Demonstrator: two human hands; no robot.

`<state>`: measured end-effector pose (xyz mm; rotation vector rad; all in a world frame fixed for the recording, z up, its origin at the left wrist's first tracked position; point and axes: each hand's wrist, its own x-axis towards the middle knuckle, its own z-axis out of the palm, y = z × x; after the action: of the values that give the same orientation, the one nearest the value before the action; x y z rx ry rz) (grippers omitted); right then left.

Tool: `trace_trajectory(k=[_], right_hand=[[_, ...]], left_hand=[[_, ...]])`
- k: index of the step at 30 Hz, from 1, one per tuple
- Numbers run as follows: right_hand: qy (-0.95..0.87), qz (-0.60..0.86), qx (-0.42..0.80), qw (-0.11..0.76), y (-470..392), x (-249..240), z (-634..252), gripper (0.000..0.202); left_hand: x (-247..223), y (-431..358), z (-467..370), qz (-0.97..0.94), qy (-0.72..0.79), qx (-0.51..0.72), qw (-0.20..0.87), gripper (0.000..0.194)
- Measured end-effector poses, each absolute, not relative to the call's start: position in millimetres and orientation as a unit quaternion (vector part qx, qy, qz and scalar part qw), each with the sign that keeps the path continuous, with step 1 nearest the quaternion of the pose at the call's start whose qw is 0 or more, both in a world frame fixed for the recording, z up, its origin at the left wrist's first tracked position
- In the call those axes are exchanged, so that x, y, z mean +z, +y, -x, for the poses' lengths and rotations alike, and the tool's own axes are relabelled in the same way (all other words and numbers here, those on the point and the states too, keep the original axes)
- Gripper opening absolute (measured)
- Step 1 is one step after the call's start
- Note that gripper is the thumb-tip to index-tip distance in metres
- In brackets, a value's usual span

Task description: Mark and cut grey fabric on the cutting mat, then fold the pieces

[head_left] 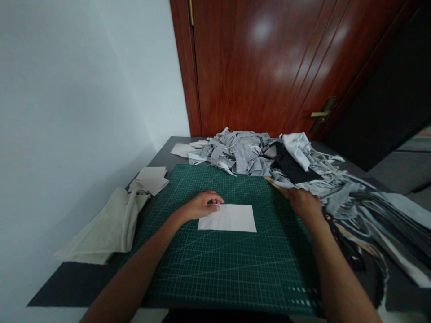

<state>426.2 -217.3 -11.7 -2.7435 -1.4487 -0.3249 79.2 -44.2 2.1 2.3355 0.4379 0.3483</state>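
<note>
A white rectangular piece of cloth (234, 218) lies flat on the green cutting mat (222, 264). My left hand (201, 205) rests at its upper left corner, thumb on the cloth and the other fingers loosely bent beyond its far edge, with a gap between. At the mat's right edge, my right hand (305, 205) is closed around a long, flat tan strip (274, 184) that looks like a wooden ruler. One end of it points away toward the scrap pile; more tan shows past the wrist. My right fingertips are partly hidden.
Grey and white fabric scraps (240, 152) heap along the table's back, with a black cloth piece (292, 166) among them. Strips (380, 220) spread down the right side. Folded cream cloth (111, 226) and pale pieces (150, 179) sit at left. Behind stands a wooden door (256, 72).
</note>
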Motion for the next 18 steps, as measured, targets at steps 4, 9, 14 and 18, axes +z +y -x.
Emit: trace_trajectory(k=[4, 9, 14, 18], right_hand=[[-0.497, 0.856, -0.140, 0.010, -211, -11, -424, 0.025], [-0.504, 0.849, -0.151, 0.047, -202, -13, -413, 0.027], [-0.476, 0.871, -0.119, 0.025, -204, -13, -414, 0.029], [-0.470, 0.872, -0.130, 0.038, -204, -10, -416, 0.027]], left_hand=[[4, -41, -75, -0.926, 0.189, 0.132, 0.299, 0.020], [2, -40, -75, -0.948, 0.180, 0.124, 0.232, 0.012], [2, -40, -76, -0.947, 0.185, 0.121, 0.235, 0.013], [3, -41, -77, -0.947, 0.192, 0.117, 0.229, 0.014]])
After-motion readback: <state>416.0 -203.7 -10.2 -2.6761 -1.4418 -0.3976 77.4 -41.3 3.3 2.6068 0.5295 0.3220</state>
